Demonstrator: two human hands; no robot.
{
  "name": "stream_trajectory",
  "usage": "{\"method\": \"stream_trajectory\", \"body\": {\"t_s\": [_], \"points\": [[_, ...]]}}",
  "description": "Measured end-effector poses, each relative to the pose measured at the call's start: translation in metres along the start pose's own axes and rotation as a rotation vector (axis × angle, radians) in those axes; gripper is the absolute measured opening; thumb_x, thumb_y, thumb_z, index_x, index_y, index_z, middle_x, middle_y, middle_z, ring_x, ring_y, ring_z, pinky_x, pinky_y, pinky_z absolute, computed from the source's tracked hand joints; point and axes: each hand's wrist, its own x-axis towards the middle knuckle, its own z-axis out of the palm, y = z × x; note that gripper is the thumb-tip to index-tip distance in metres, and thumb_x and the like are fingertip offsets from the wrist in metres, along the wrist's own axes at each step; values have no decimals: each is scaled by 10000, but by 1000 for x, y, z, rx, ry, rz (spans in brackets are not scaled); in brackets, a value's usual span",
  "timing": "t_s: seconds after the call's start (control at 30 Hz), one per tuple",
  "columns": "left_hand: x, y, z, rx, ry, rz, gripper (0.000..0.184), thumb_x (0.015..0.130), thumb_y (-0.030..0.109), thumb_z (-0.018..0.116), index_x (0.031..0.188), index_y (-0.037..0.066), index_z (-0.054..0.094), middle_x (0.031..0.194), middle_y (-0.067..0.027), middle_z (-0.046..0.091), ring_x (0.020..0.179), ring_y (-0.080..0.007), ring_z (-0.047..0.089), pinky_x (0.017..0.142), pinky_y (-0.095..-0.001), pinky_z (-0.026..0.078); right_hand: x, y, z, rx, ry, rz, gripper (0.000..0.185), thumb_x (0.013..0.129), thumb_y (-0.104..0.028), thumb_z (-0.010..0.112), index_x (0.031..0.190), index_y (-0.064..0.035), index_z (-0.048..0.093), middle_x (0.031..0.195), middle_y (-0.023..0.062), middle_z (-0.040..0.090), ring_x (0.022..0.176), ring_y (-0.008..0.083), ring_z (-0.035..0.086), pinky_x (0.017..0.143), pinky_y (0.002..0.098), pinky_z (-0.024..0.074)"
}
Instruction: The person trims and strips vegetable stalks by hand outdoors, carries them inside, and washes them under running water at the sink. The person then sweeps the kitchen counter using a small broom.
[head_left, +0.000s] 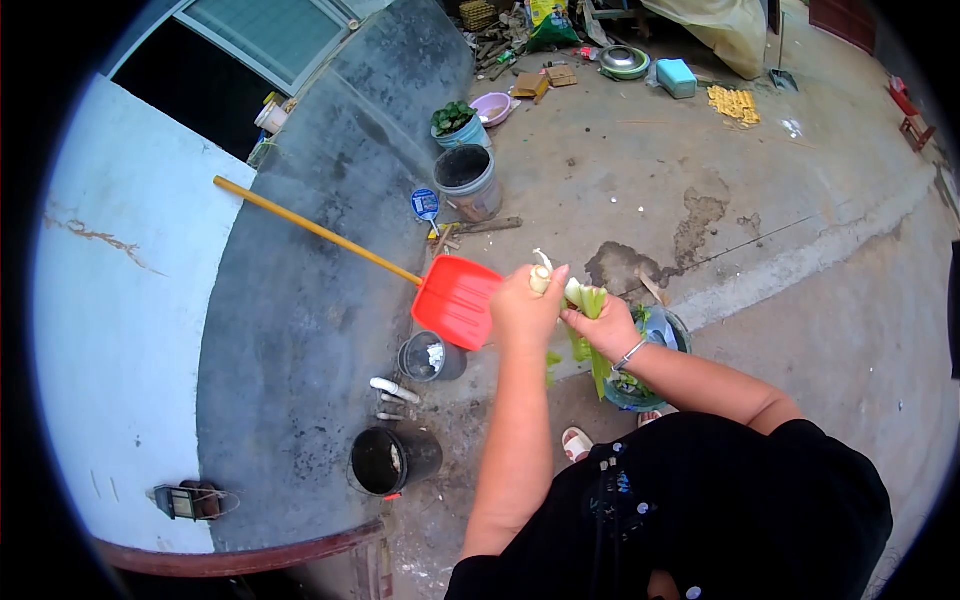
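In the middle of the head view, my left hand (525, 308) is closed around a leafy green vegetable, its pale cut root end (540, 280) poking up past the thumb. Close beside it on the right, my right hand (608, 330) grips green leaf stalks (592, 300) with a whitish base, their leaves hanging downward. Fingers hide much of the vegetable, so I cannot tell whether the stalks are still joined to it. Below my right forearm stands a green basin (625, 400) with leafy greens inside, partly covered by the arm.
A red shovel (455, 305) with a yellow handle leans against the grey wall (300, 300) at left. Near it stand a small grey bucket (418, 360), a black bucket (420, 455) and a larger pail (480, 195). White pipes (395, 390) jut from the wall.
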Motion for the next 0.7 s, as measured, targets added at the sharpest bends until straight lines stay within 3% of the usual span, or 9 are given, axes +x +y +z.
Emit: {"method": "stream_trajectory", "body": {"t_s": [0.17, 0.27, 0.43, 0.53, 0.7], "points": [[1, -2, 5, 48, -12, 3, 332, 662, 277, 723, 629, 10, 530, 544, -108, 533, 472, -227, 482, 475, -338, 397, 1, -6, -5, -47, -69, 116, 151, 755, -146, 639, 807, -15, 587, 696, 32, 601, 602, 98, 563, 576, 250, 453], [2, -3, 7, 61, -10, -2, 325, 662, 281, 723, 648, 11, 542, 560, -117, 544, 492, -247, 508, 488, -343, 408, 0, -7, -5, 10, -81, 79, 135, 770, -130, 618, 800, -4, 580, 679, 36, 593, 564, 96, 560, 538, 247, 449], [4, -2, 7, 56, -31, -9, 316, 661, 281, 723, 662, 13, 554, 568, -121, 549, 502, -254, 519, 493, -344, 412, 3, -18, -12, 61, -162, 159, 114, 780, -114, 604, 793, -5, 574, 665, 31, 582, 565, 98, 559, 536, 243, 450], [6, -2, 7, 58, -76, -31, 314, 654, 278, 731, 650, 15, 558, 567, -115, 556, 506, -236, 528, 490, -341, 414, 5, -15, -17, 87, -221, 167, 114, 785, -121, 600, 789, -11, 572, 666, 29, 578, 553, 99, 553, 526, 241, 445], [7, -2, 3, -86, -205, -62, 295, 661, 239, 745, 765, 29, 565, 620, -78, 584, 550, -146, 542, 504, -294, 428, 7, -5, -22, 116, -218, 217, 111, 796, -133, 582, 784, -24, 563, 646, 16, 555, 543, 99, 526, 521, 238, 422]]}}
